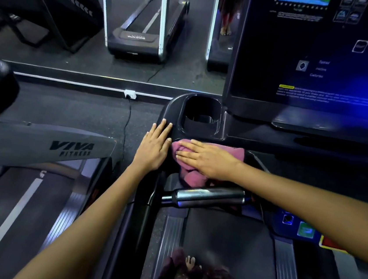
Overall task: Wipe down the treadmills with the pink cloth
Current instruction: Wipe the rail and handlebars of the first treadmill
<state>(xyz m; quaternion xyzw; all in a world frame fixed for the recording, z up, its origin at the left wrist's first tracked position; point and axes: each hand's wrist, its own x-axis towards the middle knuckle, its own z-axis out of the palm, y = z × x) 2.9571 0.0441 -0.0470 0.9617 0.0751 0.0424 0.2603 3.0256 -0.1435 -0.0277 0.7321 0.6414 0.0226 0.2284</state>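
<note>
We see right hand (pixel 203 160) flat, fingers straight, pressing pink cloth (pixel 189 163) onto treadmill (pixel 190 238) console ledge, at six o'clock from cup holder (pixel 200 116). Left hand (pixel 155 145) flat at nine o'clock, fingers straight, likely bracing us.

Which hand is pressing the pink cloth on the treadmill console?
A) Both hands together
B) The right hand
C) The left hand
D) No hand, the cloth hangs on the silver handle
B: the right hand lies flat with straight fingers on the pink cloth, while the left hand rests bare on the black console edge beside the cup holder.
</note>
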